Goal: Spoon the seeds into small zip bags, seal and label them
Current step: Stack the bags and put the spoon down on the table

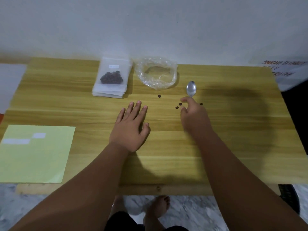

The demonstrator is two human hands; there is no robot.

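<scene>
Bagging done: one labelled clear zip bag of dark seeds point(111, 77), atop the bag stack point(108, 94).
Remaining: stray brown seeds point(180, 104) on wooden surface point(166, 147) beside metal spoon point(191, 88).
Left hand point(130, 126): fingers flat, apart.
Right hand point(194, 116): fingers curled over spoon handle; grip unclear.

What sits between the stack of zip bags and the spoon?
In the head view, the crumpled clear plastic bag lies between the stack of zip bags and the spoon, with one loose seed just nearer the person.

Loose seeds point(159, 96), apparently, before plastic bag point(173, 77)
</scene>
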